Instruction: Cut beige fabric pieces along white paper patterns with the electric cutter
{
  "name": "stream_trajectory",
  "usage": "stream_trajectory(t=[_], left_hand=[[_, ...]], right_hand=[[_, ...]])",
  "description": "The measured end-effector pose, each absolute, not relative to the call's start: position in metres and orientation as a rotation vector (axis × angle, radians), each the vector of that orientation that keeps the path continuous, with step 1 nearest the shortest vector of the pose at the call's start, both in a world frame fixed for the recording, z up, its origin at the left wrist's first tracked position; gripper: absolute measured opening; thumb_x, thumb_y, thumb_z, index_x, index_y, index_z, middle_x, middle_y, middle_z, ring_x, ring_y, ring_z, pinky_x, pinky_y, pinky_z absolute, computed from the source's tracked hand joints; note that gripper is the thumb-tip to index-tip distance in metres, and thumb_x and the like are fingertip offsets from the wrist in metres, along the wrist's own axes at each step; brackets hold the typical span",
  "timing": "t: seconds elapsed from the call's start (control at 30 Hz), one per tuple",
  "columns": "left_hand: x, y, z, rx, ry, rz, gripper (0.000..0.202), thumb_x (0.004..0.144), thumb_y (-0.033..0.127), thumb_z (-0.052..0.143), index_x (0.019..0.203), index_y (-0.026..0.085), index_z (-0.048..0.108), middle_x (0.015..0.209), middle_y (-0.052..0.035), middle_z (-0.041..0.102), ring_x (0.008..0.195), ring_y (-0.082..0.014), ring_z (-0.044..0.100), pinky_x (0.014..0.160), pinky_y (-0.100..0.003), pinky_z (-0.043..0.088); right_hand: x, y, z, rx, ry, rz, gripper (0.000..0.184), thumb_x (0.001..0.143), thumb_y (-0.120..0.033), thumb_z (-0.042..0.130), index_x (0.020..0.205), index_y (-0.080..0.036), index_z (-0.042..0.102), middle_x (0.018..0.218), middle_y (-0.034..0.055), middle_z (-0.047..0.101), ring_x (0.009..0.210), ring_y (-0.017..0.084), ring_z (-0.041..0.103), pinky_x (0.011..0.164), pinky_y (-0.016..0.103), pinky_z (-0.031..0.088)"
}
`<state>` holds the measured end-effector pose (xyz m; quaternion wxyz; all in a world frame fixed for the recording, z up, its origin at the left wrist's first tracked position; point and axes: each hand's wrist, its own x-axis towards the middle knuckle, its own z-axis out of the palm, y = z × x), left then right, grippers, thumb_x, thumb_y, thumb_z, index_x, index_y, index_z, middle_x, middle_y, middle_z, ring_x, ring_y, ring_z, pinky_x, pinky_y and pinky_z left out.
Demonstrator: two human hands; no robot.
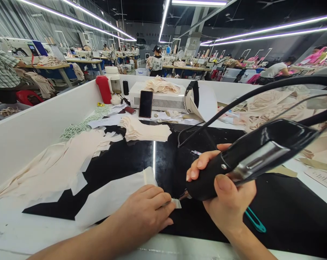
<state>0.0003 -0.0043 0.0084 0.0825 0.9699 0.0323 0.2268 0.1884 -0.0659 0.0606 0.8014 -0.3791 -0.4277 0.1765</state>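
Two hands work at the near edge of the bench (71,231). Left hand (147,209) lies flat, fingers curled down, pinning a white fabric piece (111,198) against the black mat (288,213); its fingertips press a narrow strip end (176,203) that projects to the right. Right hand (225,195) is closed around the black handle of a corded heat tool (250,155), thumb on top. The tool's long axis runs from upper right down to lower left, and its tip sits just beside the strip end, at or very near contact; the exact touch point is hidden by the tool body. The strip therefore lies directly left of the right hand, between both hands, with the left hand nearer. A teal-handled implement (255,220) lies partly under the right wrist. Farther off: a stack of cream cut pieces (144,131), a dark phone (146,103) leaning on a white machine (163,97), a red bottle (104,89). Other workers sit at distant benches.
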Motion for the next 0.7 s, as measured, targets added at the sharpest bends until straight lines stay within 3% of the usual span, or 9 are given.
stream_trajectory(t=[0.3,0.7], left_hand=[[0.0007,-0.0039,0.0075,2.888,0.105,0.656,0.024,0.109,0.03,0.07,0.126,0.014,0.067,0.113,-0.0052,0.074,0.1,-0.0241,0.068,0.092,-0.039,0.06],[0.0012,-0.0047,0.0068,2.891,0.109,0.668,0.022,0.111,0.031,0.065,0.126,0.014,0.067,0.114,-0.0055,0.074,0.101,-0.0245,0.068,0.091,-0.039,0.058]], right_hand=[[0.1889,-0.0662,0.0632,-0.77,-0.913,0.388,0.042,0.087,-0.042,0.09,0.12,-0.027,0.067,0.083,-0.0036,0.07,0.058,0.015,0.067,0.05,0.03,0.061],[0.1877,-0.0676,0.0626,-0.793,-0.917,0.4,0.04,0.09,-0.04,0.088,0.121,-0.028,0.067,0.083,-0.0032,0.071,0.059,0.016,0.068,0.051,0.03,0.061]])
